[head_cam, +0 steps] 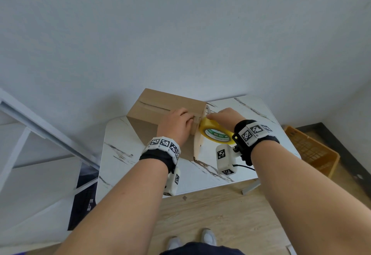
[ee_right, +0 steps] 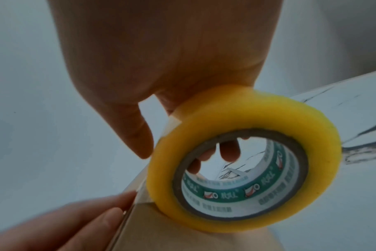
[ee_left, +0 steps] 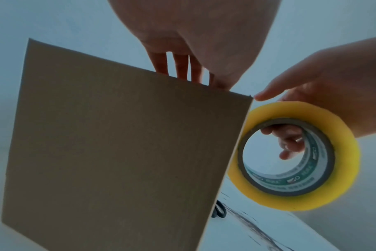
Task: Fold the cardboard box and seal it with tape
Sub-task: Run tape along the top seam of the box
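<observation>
Cardboard box (head_cam: 160, 112) stands on the table (head_cam: 120, 144); left hand (head_cam: 176, 123) lies flat on top, fingers straight, pinning the flaps. Right hand (head_cam: 224, 116), fingers hooked through the tape roll (head_cam: 215, 132), holds it at the box's right edge, likely to run a strip.

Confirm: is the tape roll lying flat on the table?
No, the right hand holds the tape roll up against the box edge.
</observation>
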